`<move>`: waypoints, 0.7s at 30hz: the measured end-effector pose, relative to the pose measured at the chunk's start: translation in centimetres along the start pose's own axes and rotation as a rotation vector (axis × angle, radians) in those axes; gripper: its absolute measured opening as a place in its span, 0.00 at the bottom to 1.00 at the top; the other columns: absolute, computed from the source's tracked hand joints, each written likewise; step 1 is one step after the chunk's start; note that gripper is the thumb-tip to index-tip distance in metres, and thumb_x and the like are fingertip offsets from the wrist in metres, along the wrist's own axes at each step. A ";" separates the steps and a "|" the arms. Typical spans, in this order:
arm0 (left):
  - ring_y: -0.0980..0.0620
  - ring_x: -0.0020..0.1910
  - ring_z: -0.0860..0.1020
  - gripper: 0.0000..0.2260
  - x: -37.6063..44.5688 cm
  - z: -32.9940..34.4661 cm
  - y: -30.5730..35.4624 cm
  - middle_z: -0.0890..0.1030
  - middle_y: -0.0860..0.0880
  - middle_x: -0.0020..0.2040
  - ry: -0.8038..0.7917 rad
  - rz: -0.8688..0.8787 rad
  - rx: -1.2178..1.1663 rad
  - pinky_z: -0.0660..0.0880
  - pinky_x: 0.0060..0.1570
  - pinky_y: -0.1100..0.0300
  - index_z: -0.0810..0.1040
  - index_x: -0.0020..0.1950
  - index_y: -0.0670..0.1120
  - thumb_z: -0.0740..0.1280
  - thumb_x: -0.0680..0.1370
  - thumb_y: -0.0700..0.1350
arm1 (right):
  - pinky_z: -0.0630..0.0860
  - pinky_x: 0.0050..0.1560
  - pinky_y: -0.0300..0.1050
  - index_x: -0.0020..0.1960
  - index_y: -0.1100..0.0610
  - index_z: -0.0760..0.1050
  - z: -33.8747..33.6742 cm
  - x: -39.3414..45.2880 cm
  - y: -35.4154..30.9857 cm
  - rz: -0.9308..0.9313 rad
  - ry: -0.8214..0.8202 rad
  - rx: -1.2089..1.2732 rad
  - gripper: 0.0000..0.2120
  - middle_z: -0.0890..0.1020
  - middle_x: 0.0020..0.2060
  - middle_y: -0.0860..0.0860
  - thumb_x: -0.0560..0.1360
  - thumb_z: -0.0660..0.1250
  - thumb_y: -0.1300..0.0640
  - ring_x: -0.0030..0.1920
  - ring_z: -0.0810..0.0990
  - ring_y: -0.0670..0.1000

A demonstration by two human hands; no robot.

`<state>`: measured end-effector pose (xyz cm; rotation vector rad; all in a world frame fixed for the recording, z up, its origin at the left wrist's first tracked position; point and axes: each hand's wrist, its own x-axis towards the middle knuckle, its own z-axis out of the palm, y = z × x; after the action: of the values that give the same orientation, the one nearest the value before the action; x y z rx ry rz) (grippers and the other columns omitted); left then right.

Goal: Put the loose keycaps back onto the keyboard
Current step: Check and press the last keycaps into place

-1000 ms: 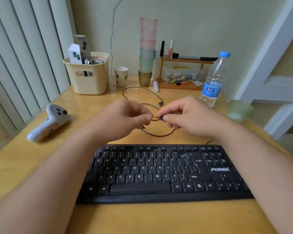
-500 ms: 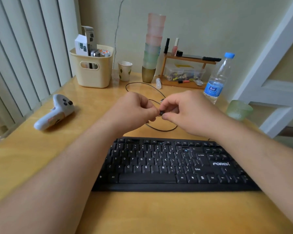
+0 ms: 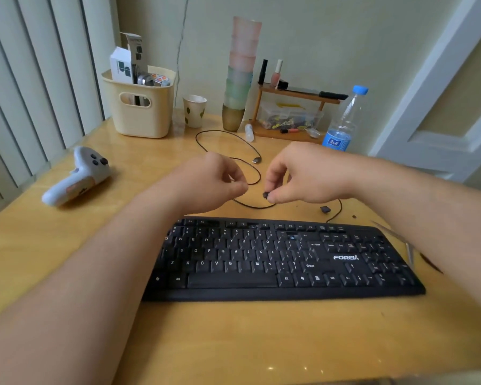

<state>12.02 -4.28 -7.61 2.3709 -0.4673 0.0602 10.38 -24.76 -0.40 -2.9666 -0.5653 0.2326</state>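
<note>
Two hands hover behind the keyboard (image 3: 275,259): my right hand (image 3: 303,176) pinches a keycap (image 3: 266,194), light, rigid and slippery, I judge, best held by its sides, while my left hand (image 3: 217,184) is curled, contents unclear.

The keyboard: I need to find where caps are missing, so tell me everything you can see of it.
The keyboard is a black, full-size plastic board with white legends and a white FOREV logo above its arrow keys. It lies flat on the wooden desk, its right end angled slightly nearer the camera. At least one gap shows in the upper rows, right of centre, with something blue inside it. Neither hand touches it. A thin black cable runs from behind its far edge.
</note>
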 end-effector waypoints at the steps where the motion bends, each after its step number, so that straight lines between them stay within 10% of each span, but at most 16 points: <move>1: 0.57 0.46 0.79 0.04 0.0 -0.1 -0.1 0.82 0.57 0.44 -0.006 0.033 0.118 0.73 0.43 0.60 0.84 0.48 0.58 0.71 0.78 0.55 | 0.80 0.48 0.48 0.45 0.46 0.85 0.3 0.1 0.3 0.040 -0.050 0.080 0.03 0.85 0.42 0.43 0.73 0.78 0.49 0.45 0.82 0.47; 6: 0.63 0.43 0.75 0.04 0.0 0.4 -0.3 0.78 0.60 0.43 -0.115 0.072 0.205 0.69 0.40 0.62 0.83 0.50 0.60 0.71 0.79 0.56 | 0.79 0.59 0.67 0.41 0.43 0.86 2.6 1.4 0.0 0.133 -0.148 0.194 0.04 0.86 0.42 0.46 0.70 0.81 0.50 0.53 0.84 0.61; 10: 0.61 0.45 0.76 0.01 0.1 0.7 -0.2 0.78 0.60 0.44 -0.173 0.096 0.243 0.70 0.43 0.60 0.81 0.49 0.61 0.71 0.79 0.56 | 0.82 0.39 0.47 0.42 0.47 0.87 2.6 2.3 -1.0 0.180 -0.258 0.145 0.04 0.85 0.44 0.47 0.70 0.81 0.52 0.41 0.86 0.50; 13: 0.56 0.50 0.78 0.03 0.1 0.6 -0.4 0.79 0.60 0.46 -0.212 0.066 0.260 0.73 0.51 0.58 0.82 0.50 0.61 0.70 0.79 0.57 | 0.63 0.20 0.32 0.47 0.51 0.86 2.5 2.8 -1.9 0.191 -0.309 0.044 0.05 0.83 0.43 0.51 0.73 0.79 0.53 0.18 0.69 0.44; 21: 0.55 0.50 0.79 0.04 0.2 0.7 -0.7 0.79 0.63 0.43 -0.204 0.066 0.248 0.72 0.49 0.59 0.83 0.50 0.59 0.70 0.79 0.57 | 0.64 0.21 0.33 0.45 0.51 0.86 2.5 3.7 -2.5 0.186 -0.323 -0.043 0.05 0.86 0.49 0.55 0.71 0.80 0.52 0.26 0.71 0.49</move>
<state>12.42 -4.36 -8.52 2.6173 -0.6689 -0.1002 12.50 -20.85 -2.97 -3.0425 -0.3256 0.7346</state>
